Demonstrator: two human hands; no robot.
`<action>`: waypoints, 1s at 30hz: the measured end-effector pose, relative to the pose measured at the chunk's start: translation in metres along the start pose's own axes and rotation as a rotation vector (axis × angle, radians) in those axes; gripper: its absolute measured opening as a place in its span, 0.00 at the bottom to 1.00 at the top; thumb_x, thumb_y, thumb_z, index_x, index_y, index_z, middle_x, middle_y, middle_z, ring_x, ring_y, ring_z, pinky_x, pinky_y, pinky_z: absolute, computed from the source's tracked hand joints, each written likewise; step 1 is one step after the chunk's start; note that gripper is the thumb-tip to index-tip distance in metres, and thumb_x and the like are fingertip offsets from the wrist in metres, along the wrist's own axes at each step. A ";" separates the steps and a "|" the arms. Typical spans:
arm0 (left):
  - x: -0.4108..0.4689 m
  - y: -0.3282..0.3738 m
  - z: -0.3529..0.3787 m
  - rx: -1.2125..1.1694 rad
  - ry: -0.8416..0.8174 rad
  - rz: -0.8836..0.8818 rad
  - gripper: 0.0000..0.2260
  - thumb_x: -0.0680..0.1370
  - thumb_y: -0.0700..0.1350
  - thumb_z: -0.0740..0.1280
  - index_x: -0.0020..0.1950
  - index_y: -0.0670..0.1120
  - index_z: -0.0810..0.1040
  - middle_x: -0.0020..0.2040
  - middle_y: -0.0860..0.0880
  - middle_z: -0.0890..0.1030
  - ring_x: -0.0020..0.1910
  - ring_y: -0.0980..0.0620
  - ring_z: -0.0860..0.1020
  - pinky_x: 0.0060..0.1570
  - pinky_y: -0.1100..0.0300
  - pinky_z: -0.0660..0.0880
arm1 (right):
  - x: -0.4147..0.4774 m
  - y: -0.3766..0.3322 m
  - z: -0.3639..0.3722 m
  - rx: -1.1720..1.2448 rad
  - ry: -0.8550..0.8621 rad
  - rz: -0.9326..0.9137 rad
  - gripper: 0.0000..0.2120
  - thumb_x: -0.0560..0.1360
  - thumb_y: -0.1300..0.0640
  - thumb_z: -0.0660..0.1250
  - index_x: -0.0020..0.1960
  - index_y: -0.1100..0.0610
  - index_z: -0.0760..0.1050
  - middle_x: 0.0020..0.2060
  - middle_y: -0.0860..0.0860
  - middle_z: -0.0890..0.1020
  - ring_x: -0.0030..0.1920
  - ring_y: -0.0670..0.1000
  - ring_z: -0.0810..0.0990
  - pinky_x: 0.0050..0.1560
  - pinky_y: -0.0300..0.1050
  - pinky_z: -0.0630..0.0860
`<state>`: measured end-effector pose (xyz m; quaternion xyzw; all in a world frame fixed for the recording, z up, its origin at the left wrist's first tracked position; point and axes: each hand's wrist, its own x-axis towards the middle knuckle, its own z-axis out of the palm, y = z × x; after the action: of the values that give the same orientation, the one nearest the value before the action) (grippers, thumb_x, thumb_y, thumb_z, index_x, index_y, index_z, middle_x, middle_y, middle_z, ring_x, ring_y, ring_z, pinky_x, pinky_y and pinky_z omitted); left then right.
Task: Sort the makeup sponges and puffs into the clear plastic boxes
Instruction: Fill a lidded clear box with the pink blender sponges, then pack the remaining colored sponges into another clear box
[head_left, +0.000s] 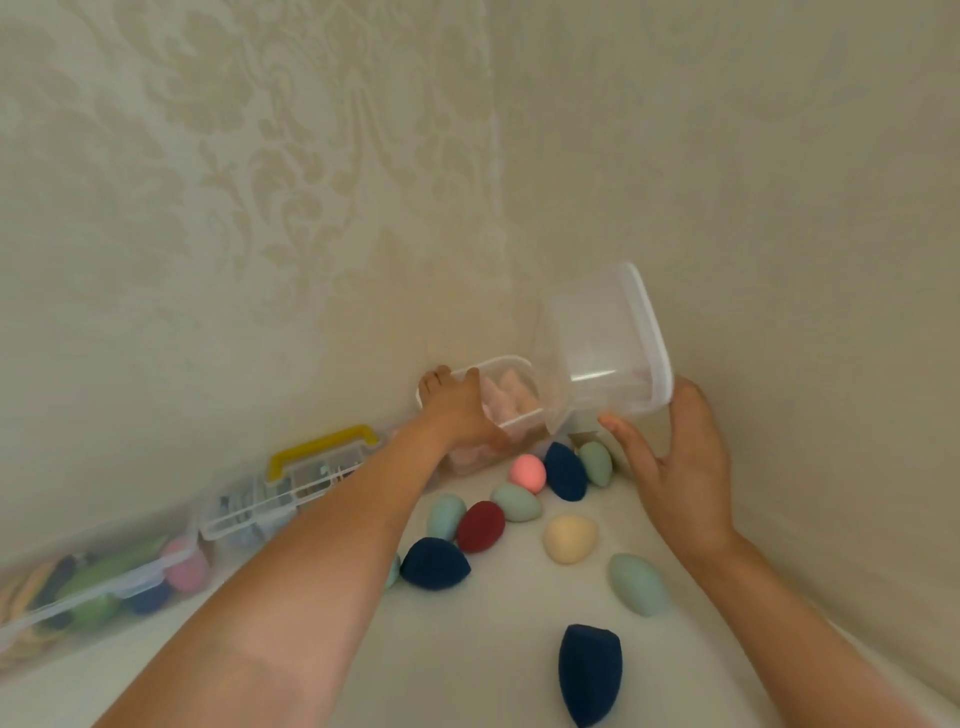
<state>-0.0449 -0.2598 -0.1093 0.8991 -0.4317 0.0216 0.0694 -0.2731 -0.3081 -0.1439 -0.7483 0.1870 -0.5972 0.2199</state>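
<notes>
Head view puts the empty clear box (608, 338) at about 1 o'clock. It is raised off the desk (493, 649) and tipped on its side, with its mouth turned toward my right hand (675, 467). That hand is spread, fingers fairly straight against the rim and thumb under the lower edge. I read this as steadying rather than clamping, and I cannot tell whether the box also leans on its neighbour.

Just beside it at 12 o'clock, in the wall corner, sits the puff box (524, 423), which holds pale pink puffs (506, 395). My left hand (457, 410) grips its near-left rim, fingers curled over the edge.

Loose egg-shaped sponges trail from the boxes down to 6 o'clock: a pink sponge (527, 472), a maroon sponge (480, 526), a beige sponge (570, 539), several mint and navy ones, and the nearest navy sponge (589, 673).

I judge the step in hand to be bringing the second box into play. None of the egg sponges on the desk is sorted yet.

The next move calls for setting that box upright, mouth up, on a bare patch without knocking the sponges beneath it.

Along the wall toward 9 o'clock stand a yellow-handled carrier (322, 447) and a long clear case (104, 587) of coloured items.
</notes>
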 end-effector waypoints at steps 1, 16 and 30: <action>0.000 0.001 0.001 -0.001 0.003 0.022 0.47 0.64 0.61 0.75 0.75 0.46 0.57 0.71 0.36 0.61 0.71 0.37 0.58 0.71 0.49 0.57 | 0.000 0.000 0.000 0.004 -0.004 -0.002 0.18 0.73 0.53 0.68 0.60 0.47 0.66 0.51 0.46 0.74 0.52 0.41 0.71 0.52 0.29 0.65; -0.048 -0.008 -0.014 -0.546 0.017 0.025 0.21 0.78 0.59 0.60 0.60 0.45 0.77 0.59 0.46 0.78 0.56 0.47 0.77 0.53 0.58 0.71 | 0.001 -0.009 -0.004 0.110 -0.077 0.049 0.19 0.74 0.58 0.69 0.61 0.46 0.67 0.54 0.32 0.73 0.54 0.25 0.70 0.53 0.19 0.64; -0.217 -0.018 -0.102 -1.220 0.129 0.012 0.47 0.60 0.69 0.73 0.73 0.54 0.61 0.62 0.51 0.78 0.55 0.51 0.81 0.57 0.49 0.77 | -0.023 -0.074 0.001 0.005 -0.123 -0.551 0.11 0.73 0.56 0.70 0.49 0.55 0.69 0.59 0.54 0.79 0.54 0.49 0.78 0.50 0.38 0.75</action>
<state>-0.1646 -0.0660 -0.0314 0.6916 -0.3662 -0.1748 0.5975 -0.2761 -0.2339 -0.1213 -0.8052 -0.0385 -0.5885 0.0621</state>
